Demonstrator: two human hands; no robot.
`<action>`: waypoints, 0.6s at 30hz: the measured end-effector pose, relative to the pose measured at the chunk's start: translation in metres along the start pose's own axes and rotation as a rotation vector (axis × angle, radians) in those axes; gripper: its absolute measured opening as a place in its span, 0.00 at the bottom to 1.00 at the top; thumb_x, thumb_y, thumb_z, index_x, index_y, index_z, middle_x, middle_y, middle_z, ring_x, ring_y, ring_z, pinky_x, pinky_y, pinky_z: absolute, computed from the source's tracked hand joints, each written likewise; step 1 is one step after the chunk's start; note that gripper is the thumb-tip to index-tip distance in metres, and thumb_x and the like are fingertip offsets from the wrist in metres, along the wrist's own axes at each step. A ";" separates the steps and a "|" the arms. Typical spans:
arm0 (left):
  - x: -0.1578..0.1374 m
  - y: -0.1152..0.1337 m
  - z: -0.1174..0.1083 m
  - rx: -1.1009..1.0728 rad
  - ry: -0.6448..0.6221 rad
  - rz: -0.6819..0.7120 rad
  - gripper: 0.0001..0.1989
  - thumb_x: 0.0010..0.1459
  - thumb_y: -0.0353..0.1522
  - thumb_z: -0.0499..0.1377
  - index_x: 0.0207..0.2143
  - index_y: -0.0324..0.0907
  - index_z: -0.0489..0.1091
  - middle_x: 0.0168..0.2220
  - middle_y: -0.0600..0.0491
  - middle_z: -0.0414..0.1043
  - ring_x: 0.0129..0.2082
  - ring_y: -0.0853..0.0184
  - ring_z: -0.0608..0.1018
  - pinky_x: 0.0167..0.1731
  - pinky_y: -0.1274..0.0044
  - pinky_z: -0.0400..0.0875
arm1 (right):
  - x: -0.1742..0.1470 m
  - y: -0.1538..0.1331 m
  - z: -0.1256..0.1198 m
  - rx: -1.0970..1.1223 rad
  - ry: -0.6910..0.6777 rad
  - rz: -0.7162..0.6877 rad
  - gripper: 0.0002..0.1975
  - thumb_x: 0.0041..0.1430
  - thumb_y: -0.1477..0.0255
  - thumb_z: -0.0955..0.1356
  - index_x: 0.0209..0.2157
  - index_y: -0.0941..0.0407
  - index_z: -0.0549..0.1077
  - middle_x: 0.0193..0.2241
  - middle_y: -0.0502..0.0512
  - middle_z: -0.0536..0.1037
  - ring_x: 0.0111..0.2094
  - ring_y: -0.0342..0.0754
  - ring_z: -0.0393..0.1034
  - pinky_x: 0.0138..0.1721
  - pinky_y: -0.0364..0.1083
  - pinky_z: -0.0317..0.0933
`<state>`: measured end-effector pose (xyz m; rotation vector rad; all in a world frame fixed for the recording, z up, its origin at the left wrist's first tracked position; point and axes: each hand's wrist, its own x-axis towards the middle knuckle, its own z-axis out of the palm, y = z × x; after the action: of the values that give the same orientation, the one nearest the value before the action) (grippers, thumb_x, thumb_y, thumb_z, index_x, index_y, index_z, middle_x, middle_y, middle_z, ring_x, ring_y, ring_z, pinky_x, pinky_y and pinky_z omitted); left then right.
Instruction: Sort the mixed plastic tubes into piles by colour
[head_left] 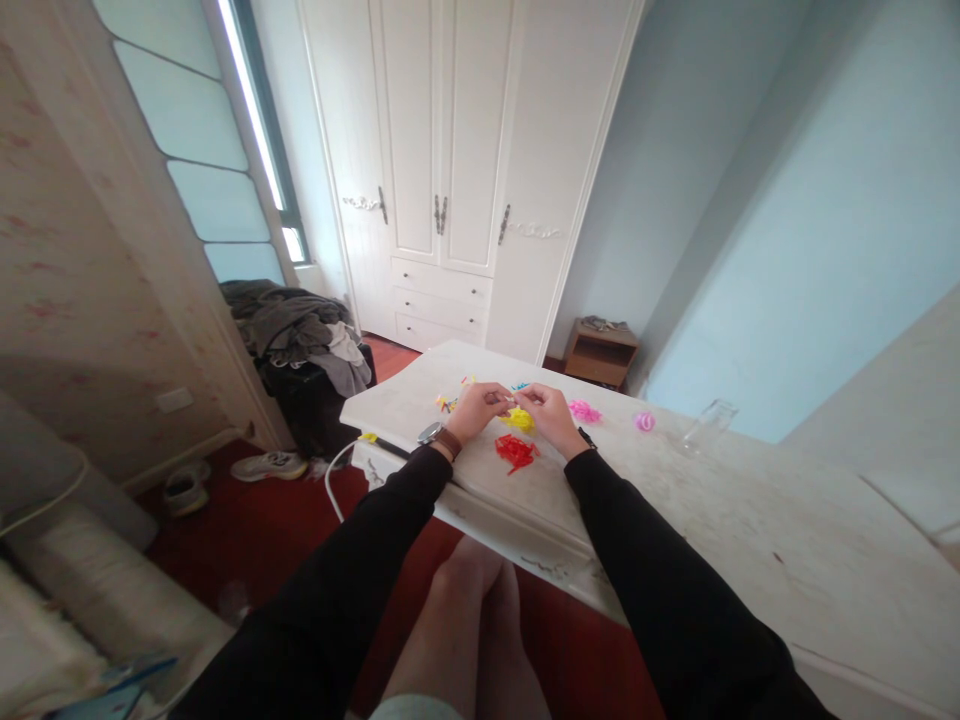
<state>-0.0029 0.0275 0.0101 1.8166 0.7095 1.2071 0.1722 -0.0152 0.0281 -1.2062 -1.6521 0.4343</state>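
Over the white table, my left hand (pixel 480 408) and my right hand (pixel 546 414) meet with fingertips pinched together. Whatever is between them is small and pale, and I cannot make it out. Just below the fingertips lies a pile of yellow strips (pixel 519 420). Nearer to me is a heap of red strips (pixel 516 453). Some blue pieces (pixel 520 386) show behind the hands, partly hidden. Beside my left hand are scattered mixed-colour pieces (pixel 447 404). A pink pile (pixel 585 411) sits to the right of my right hand.
Farther right on the table (pixel 750 520) are a pink and white round thing (pixel 644 421) and a clear glass container (pixel 709 425). A white cable (pixel 330 485) hangs at the left edge. Beyond stand a wardrobe (pixel 472 130) and a clothes pile (pixel 292 325); shoes (pixel 268 466) lie on the floor.
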 end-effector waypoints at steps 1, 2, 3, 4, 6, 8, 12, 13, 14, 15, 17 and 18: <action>0.000 0.002 0.000 0.034 0.005 -0.004 0.14 0.54 0.40 0.70 0.32 0.37 0.77 0.25 0.52 0.79 0.27 0.66 0.83 0.28 0.79 0.77 | 0.000 0.000 0.000 0.005 0.004 0.003 0.14 0.56 0.61 0.69 0.29 0.57 0.79 0.30 0.55 0.82 0.33 0.50 0.74 0.40 0.48 0.64; -0.001 0.004 -0.001 0.061 0.010 -0.011 0.14 0.55 0.40 0.70 0.32 0.37 0.77 0.25 0.51 0.79 0.27 0.66 0.83 0.28 0.80 0.76 | 0.001 0.000 0.000 0.007 0.013 0.005 0.14 0.56 0.61 0.69 0.29 0.57 0.79 0.29 0.55 0.82 0.33 0.50 0.74 0.40 0.48 0.64; -0.001 0.005 -0.001 0.079 0.013 -0.018 0.14 0.56 0.40 0.69 0.31 0.37 0.77 0.26 0.50 0.80 0.28 0.66 0.83 0.28 0.80 0.77 | 0.001 0.001 -0.001 0.011 0.025 0.008 0.13 0.56 0.61 0.69 0.29 0.57 0.78 0.29 0.55 0.82 0.33 0.50 0.73 0.40 0.48 0.65; -0.001 0.006 -0.001 0.088 0.016 -0.026 0.13 0.57 0.40 0.69 0.31 0.37 0.77 0.26 0.50 0.80 0.28 0.66 0.83 0.29 0.80 0.77 | 0.001 0.001 -0.001 0.017 0.040 0.010 0.13 0.55 0.61 0.70 0.29 0.56 0.79 0.30 0.54 0.82 0.33 0.50 0.73 0.40 0.48 0.65; -0.001 0.006 -0.001 0.089 0.022 -0.038 0.12 0.57 0.38 0.68 0.31 0.37 0.78 0.27 0.49 0.81 0.28 0.66 0.83 0.29 0.80 0.77 | 0.002 0.001 -0.004 0.037 0.064 0.014 0.11 0.54 0.62 0.71 0.31 0.56 0.79 0.31 0.54 0.82 0.33 0.49 0.73 0.40 0.48 0.66; -0.001 0.005 0.000 0.084 0.027 -0.043 0.10 0.57 0.36 0.68 0.31 0.37 0.78 0.28 0.49 0.81 0.28 0.67 0.83 0.29 0.80 0.77 | 0.002 0.001 -0.006 0.058 0.073 0.016 0.11 0.53 0.63 0.71 0.33 0.56 0.79 0.32 0.55 0.82 0.34 0.49 0.74 0.39 0.48 0.67; -0.001 0.004 0.000 0.076 0.024 -0.039 0.10 0.57 0.36 0.68 0.31 0.37 0.78 0.30 0.49 0.82 0.28 0.66 0.84 0.29 0.80 0.77 | 0.001 -0.002 -0.009 0.055 0.046 0.012 0.12 0.52 0.63 0.72 0.34 0.57 0.80 0.33 0.56 0.82 0.34 0.50 0.74 0.39 0.48 0.67; -0.001 0.004 0.000 0.076 0.020 -0.038 0.10 0.57 0.36 0.68 0.31 0.37 0.78 0.29 0.49 0.82 0.28 0.66 0.84 0.29 0.80 0.77 | 0.001 -0.002 -0.009 0.045 0.037 0.010 0.12 0.53 0.62 0.72 0.34 0.57 0.80 0.32 0.56 0.82 0.33 0.49 0.74 0.39 0.48 0.67; -0.001 0.005 0.000 0.077 0.018 -0.037 0.10 0.57 0.36 0.68 0.32 0.37 0.78 0.29 0.49 0.82 0.28 0.66 0.84 0.29 0.80 0.77 | 0.001 -0.002 -0.008 0.032 0.031 0.006 0.12 0.53 0.62 0.71 0.33 0.57 0.80 0.32 0.56 0.82 0.33 0.49 0.74 0.38 0.48 0.66; -0.002 0.006 0.000 0.079 0.016 -0.034 0.11 0.57 0.37 0.69 0.32 0.36 0.78 0.28 0.49 0.81 0.28 0.65 0.84 0.29 0.80 0.77 | 0.001 -0.003 -0.008 0.015 0.027 0.001 0.12 0.53 0.62 0.71 0.32 0.57 0.80 0.31 0.55 0.82 0.33 0.49 0.74 0.38 0.48 0.66; -0.002 0.006 0.000 0.085 0.011 -0.026 0.12 0.57 0.38 0.69 0.32 0.36 0.78 0.28 0.49 0.81 0.28 0.65 0.84 0.29 0.80 0.77 | 0.002 -0.003 -0.008 -0.014 0.025 -0.009 0.11 0.54 0.63 0.70 0.31 0.57 0.80 0.30 0.55 0.82 0.32 0.49 0.73 0.38 0.48 0.65; -0.002 0.006 -0.001 0.087 0.009 -0.022 0.12 0.57 0.38 0.69 0.32 0.36 0.78 0.28 0.49 0.81 0.28 0.65 0.84 0.29 0.80 0.77 | 0.002 -0.003 -0.008 -0.020 0.026 -0.013 0.11 0.54 0.63 0.70 0.30 0.57 0.79 0.30 0.55 0.82 0.32 0.49 0.73 0.38 0.48 0.65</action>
<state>-0.0042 0.0229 0.0143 1.8703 0.7964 1.1875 0.1775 -0.0167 0.0342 -1.2106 -1.6445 0.3938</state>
